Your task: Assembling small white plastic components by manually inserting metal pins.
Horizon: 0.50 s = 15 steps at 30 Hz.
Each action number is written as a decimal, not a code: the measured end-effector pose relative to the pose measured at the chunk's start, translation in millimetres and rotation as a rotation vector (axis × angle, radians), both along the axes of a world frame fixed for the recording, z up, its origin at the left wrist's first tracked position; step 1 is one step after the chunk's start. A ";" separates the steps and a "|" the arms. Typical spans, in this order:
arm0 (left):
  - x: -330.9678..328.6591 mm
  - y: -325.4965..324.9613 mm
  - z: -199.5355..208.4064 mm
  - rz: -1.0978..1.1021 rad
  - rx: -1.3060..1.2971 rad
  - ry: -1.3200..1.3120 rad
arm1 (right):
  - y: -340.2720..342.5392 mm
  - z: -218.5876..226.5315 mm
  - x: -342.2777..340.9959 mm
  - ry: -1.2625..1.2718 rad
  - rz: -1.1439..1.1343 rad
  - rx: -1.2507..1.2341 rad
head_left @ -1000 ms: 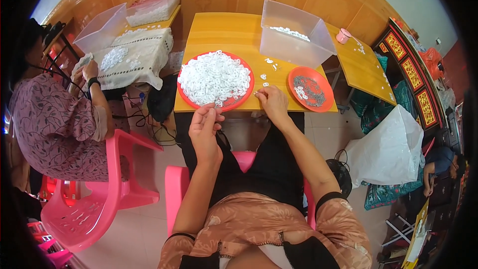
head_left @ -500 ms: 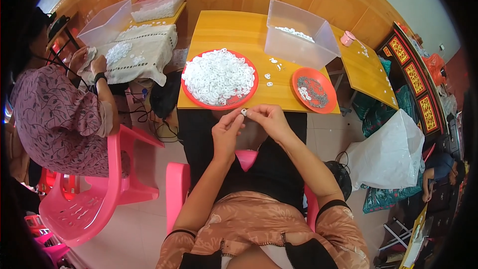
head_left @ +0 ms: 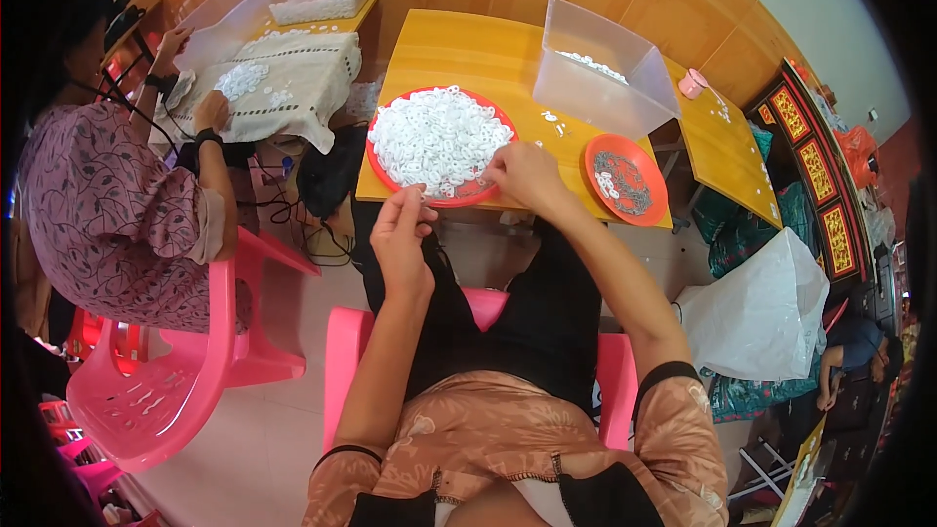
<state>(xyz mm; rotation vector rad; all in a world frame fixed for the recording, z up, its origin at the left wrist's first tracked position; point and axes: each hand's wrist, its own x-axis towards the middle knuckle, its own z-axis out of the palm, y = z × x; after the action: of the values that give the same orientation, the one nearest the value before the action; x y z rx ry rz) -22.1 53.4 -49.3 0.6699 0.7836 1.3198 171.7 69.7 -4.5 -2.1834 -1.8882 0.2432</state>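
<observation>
A red round plate (head_left: 475,201) heaped with small white two-holed plastic pieces (head_left: 441,135) sits at the table's near edge. My left hand (head_left: 402,239) is raised just below the plate's front rim, thumb and fingertips pinched together; what lies between them is too small to make out. Over the plate's right rim reaches my right hand (head_left: 532,178), its fingertips drawn together at the edge of the white heap. Whatever they pinch is hidden. To its right stands an orange-red plate (head_left: 656,168) with small grey metal parts (head_left: 630,190) and a few white pieces.
Behind the plates stands a clear plastic bin (head_left: 625,102) with white pieces inside. Loose bits (head_left: 552,120) lie on the yellow table (head_left: 459,39). At left a person (head_left: 137,205) sits by a cloth-covered table (head_left: 303,78). A white sack (head_left: 756,307) stands at right.
My hands, earlier together around a small white piece in front of the plate, have parted. The right moved up to the heap; the left shifted left and up. The co-worker's hands moved apart.
</observation>
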 end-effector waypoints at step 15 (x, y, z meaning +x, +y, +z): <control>-9.1 1.9 8.4 -0.002 -0.015 -0.045 | 45.9 -13.8 17.7 -0.150 -0.022 -0.152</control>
<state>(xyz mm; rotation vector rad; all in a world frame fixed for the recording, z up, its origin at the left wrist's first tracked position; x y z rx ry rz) -31.2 55.3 -40.9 0.6272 0.7551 1.3217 189.4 115.6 -18.3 -2.3819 -1.9823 0.2312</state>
